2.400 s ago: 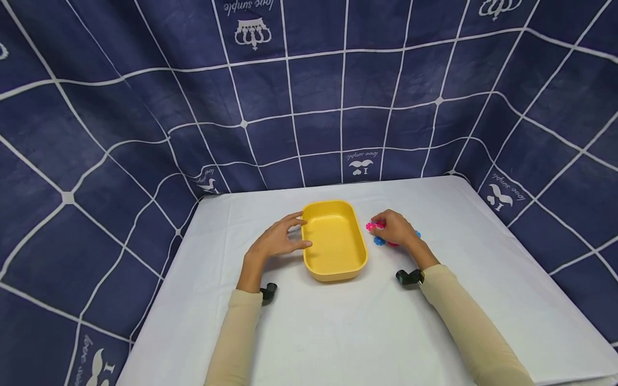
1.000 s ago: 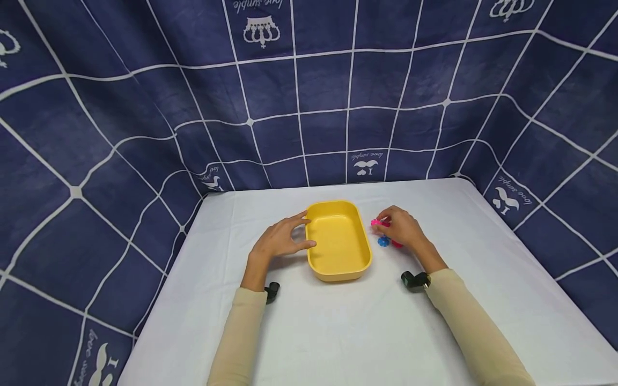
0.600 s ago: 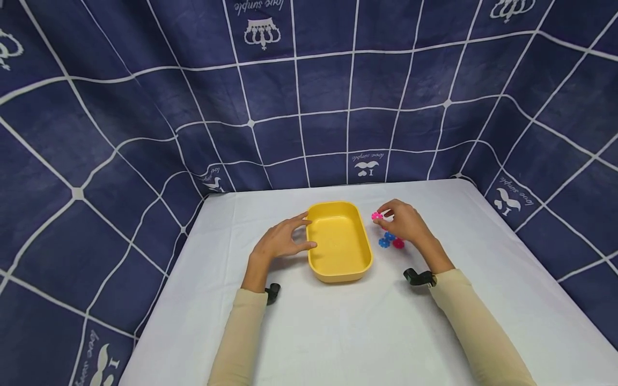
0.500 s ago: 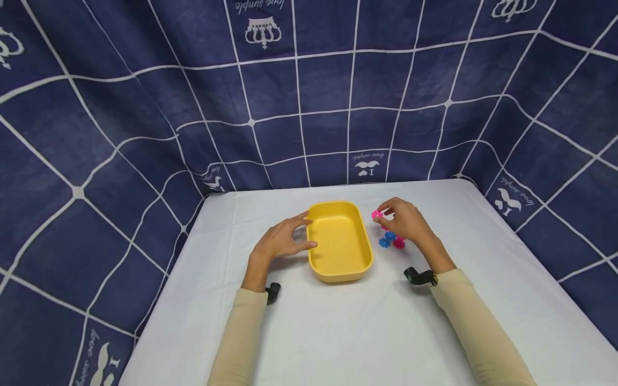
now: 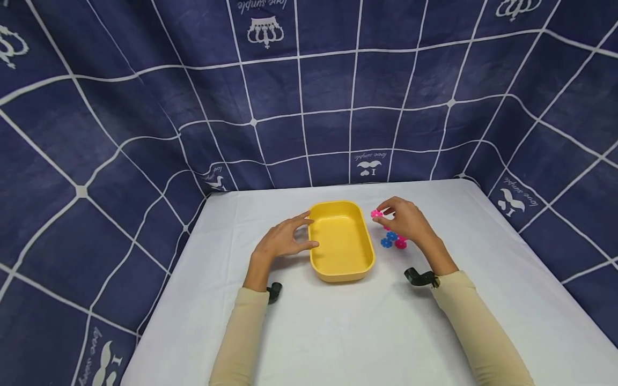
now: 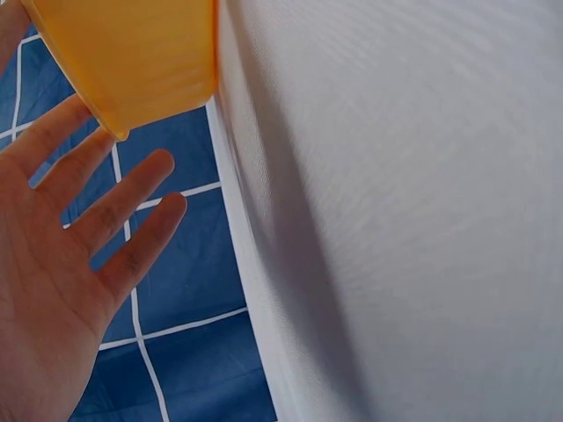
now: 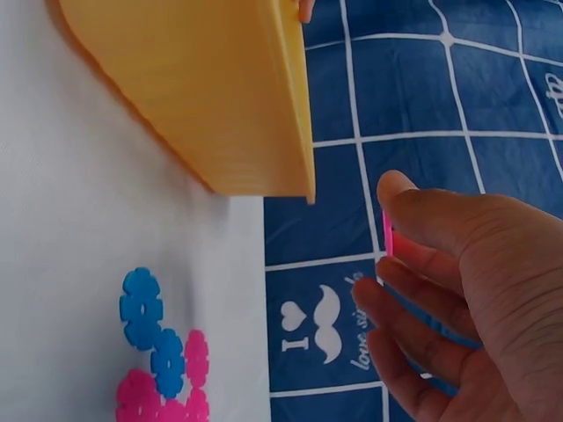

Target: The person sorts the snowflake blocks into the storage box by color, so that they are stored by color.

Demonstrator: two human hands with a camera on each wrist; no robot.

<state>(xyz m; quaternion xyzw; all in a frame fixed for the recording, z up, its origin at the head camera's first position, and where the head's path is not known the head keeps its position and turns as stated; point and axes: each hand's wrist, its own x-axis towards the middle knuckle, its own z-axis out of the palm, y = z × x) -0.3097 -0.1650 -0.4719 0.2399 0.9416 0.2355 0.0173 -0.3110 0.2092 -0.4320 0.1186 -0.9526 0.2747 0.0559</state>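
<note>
A yellow rectangular tray [image 5: 340, 277] stands on the white table. My left hand [image 5: 279, 240] is at its left side, with fingers extended at the rim and the thumb over the edge; the left wrist view shows a finger against the tray wall [image 6: 149, 66]. To the right of the tray, my right hand [image 5: 406, 221] pinches a pink snowflake disc [image 5: 376, 214] between thumb and finger, held above the table. The disc appears edge-on in the right wrist view. Below that hand lie several loose snowflake discs, among them a blue one [image 5: 386, 243] and a pink one [image 5: 401, 244].
White cloth covers the table [image 5: 328, 332]. A dark blue curtain [image 5: 328, 91] with white lines hangs behind and along both sides. A black wrist camera [image 5: 419, 277] sits under the right wrist, another [image 5: 274, 292] by the left.
The right hand has risen from the discs with a pink one pinched, moving slightly away from me and uncovering blue and pink discs. The left hand stays at the tray.
</note>
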